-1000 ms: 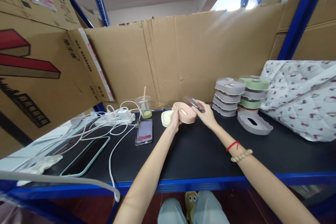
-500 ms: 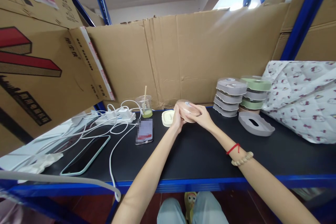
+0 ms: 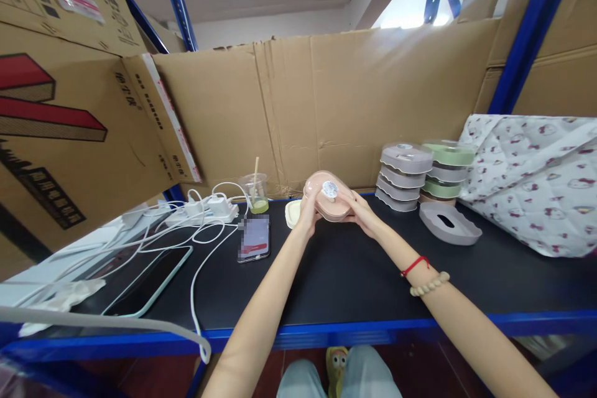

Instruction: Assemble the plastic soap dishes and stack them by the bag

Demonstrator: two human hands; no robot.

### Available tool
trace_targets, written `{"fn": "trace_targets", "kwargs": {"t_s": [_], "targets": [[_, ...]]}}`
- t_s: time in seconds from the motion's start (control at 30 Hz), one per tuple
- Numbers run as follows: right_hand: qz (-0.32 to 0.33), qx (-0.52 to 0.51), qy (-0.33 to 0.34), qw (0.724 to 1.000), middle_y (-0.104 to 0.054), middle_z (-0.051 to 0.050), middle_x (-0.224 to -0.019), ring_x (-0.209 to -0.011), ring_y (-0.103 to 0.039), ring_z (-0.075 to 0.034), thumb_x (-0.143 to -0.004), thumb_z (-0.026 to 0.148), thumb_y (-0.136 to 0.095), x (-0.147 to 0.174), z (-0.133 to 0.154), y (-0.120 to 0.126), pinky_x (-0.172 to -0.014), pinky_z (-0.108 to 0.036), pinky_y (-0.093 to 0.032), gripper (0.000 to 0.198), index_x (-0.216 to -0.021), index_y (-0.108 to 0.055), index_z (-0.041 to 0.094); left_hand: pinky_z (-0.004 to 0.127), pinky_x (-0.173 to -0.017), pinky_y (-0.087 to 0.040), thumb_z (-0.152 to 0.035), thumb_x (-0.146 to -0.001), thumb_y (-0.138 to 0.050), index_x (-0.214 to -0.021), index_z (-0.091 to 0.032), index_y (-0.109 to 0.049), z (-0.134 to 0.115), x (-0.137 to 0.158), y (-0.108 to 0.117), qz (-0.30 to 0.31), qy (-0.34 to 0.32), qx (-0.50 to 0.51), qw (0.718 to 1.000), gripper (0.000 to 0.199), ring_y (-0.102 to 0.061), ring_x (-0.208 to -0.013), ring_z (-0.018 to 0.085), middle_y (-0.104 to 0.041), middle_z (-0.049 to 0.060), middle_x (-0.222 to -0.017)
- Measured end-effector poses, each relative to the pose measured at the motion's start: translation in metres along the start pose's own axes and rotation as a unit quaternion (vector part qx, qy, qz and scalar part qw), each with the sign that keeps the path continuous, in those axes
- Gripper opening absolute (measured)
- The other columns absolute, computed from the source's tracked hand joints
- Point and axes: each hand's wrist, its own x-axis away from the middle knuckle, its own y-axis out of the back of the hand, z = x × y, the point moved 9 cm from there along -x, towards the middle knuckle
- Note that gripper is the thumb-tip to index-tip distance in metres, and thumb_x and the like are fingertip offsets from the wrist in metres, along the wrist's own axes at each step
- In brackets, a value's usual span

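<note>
Both hands hold a pink oval plastic box (image 3: 336, 206) with a shiny clear top and a round pale sticker, raised over the black tabletop. My left hand (image 3: 308, 212) grips its left end, thumb along the near side. At the right end, my right hand (image 3: 364, 212) is closed around the edge, with some fingers hidden beneath. A small cream-coloured dish-like piece (image 3: 293, 214) lies just left of my left hand, partly covered by it. To the right stand stacks of similar grey boxes (image 3: 405, 176) and green boxes (image 3: 448, 154). A grey oval piece with a slot (image 3: 450, 222) lies before them.
On the left are a phone (image 3: 254, 239), a larger phone (image 3: 149, 283), a power strip (image 3: 203, 211) with tangled white cables, and a plastic cup (image 3: 257, 194) with a straw. A cardboard wall (image 3: 373, 93) closes the back. Patterned white fabric (image 3: 536, 186) bulges at the right.
The pink box has been tilted so its stickered top faces me more. My right hand has shifted from over the top to the box's right end. The view has moved slightly.
</note>
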Motion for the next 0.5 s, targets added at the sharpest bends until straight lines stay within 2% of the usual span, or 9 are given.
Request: {"fn": "trace_targets", "kwargs": {"t_s": [0.17, 0.27, 0.37, 0.5], "targets": [[0.004, 0.045, 0.005, 0.999, -0.07, 0.0, -0.093, -0.077, -0.062, -0.016, -0.069, 0.039, -0.066, -0.005, 0.002, 0.011, -0.056, -0.023, -0.049, 0.031, -0.097, -0.065, 0.025, 0.024, -0.054, -0.047, -0.054, -0.06, -0.071, -0.089, -0.016, -0.065, -0.003, -0.002, 0.016, -0.032, 0.019, -0.075, 0.996, 0.048, -0.062, -0.065, 0.016, -0.066, 0.005, -0.073], [-0.017, 0.076, -0.002, 0.997, -0.07, -0.001, -0.087, -0.07, -0.06, -0.014, -0.072, 0.042, -0.062, -0.007, 0.0, 0.017, -0.053, -0.021, -0.045, 0.031, -0.098, -0.066, 0.024, 0.024, -0.054, -0.047, -0.051, -0.058, -0.074, -0.086, -0.016, -0.066, 0.0, -0.002, 0.016, -0.017, 0.041, -0.088, 0.995, 0.046, -0.061, -0.061, 0.015, -0.065, 0.003, -0.068], [-0.034, 0.082, -0.009, 0.996, -0.069, -0.002, -0.083, -0.066, -0.059, -0.013, -0.075, 0.044, -0.057, -0.007, -0.003, 0.02, -0.051, -0.021, -0.044, 0.031, -0.096, -0.066, 0.023, 0.024, -0.051, -0.047, -0.047, -0.061, -0.073, -0.081, -0.016, -0.065, 0.001, -0.001, 0.015, -0.018, 0.039, -0.085, 0.996, 0.037, -0.058, -0.054, 0.013, -0.062, 0.002, -0.063], [-0.032, 0.039, -0.008, 0.999, -0.069, -0.002, -0.095, -0.075, -0.062, -0.016, -0.074, 0.047, -0.056, -0.01, -0.005, 0.02, -0.054, -0.024, -0.048, 0.032, -0.097, -0.064, 0.025, 0.023, -0.047, -0.045, -0.041, -0.067, -0.07, -0.076, -0.016, -0.062, -0.001, 0.0, 0.017, -0.059, 0.011, -0.059, 0.996, 0.028, -0.054, -0.048, 0.011, -0.058, 0.0, -0.06]]}}
